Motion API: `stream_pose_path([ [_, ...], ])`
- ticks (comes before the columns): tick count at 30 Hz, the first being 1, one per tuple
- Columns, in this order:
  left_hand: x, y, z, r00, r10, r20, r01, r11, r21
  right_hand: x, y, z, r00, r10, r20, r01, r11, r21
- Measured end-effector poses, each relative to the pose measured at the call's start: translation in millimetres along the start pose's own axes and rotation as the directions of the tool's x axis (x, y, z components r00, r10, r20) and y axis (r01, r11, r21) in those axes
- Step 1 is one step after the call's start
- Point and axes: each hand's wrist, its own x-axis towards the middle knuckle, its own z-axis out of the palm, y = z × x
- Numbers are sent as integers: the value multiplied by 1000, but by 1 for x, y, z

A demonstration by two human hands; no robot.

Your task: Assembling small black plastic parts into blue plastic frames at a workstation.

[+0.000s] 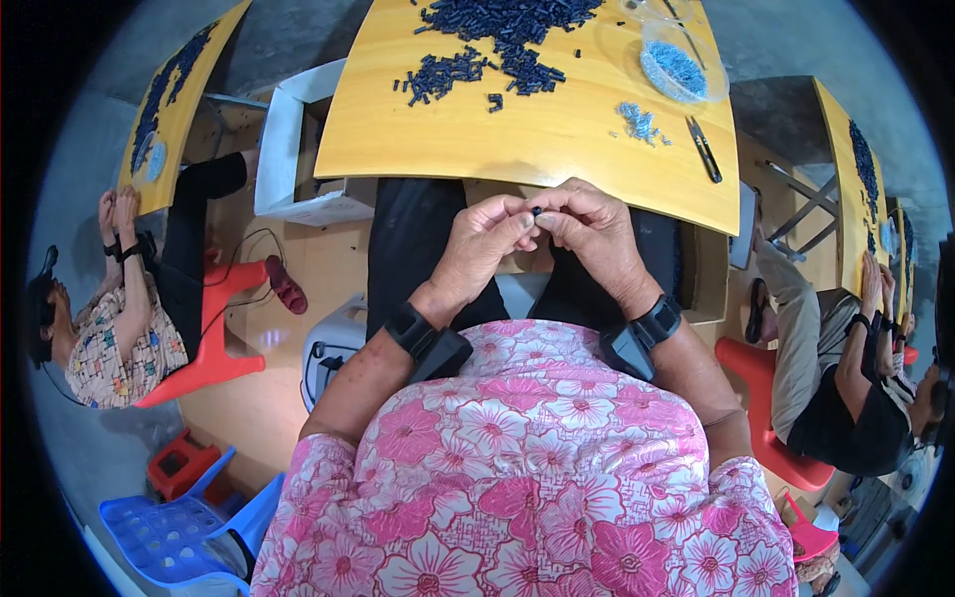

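The left hand (487, 234) and right hand (595, 227) have fingers pinched together on a small black piece (536, 210), just off the table (448, 149) edge. A slack pinch, hard to judge here, could drop it onto the trousers (413, 239).

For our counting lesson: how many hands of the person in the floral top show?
2: the left hand and the right hand, meeting at a black piece by the table's near edge. Neither is hidden.
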Motion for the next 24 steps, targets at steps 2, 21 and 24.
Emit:
stream_pose_path([
  [2, -3, 1, 1, 998, -38, -50, 39, 999, 4, 1, 3, 0, 1000, -11, 3, 10, 999, 33],
  [21, 0, -8, -13, 999, -34, 3, 34, 998, 57, 45, 6, -67, 893, -409, -187, 96, 581, -808],
  [24, 1, -7, -12, 999, -54, 2, 53, 996, 73, 53, 8, -76, 919, -355, -172, 30, 499, -866],
])
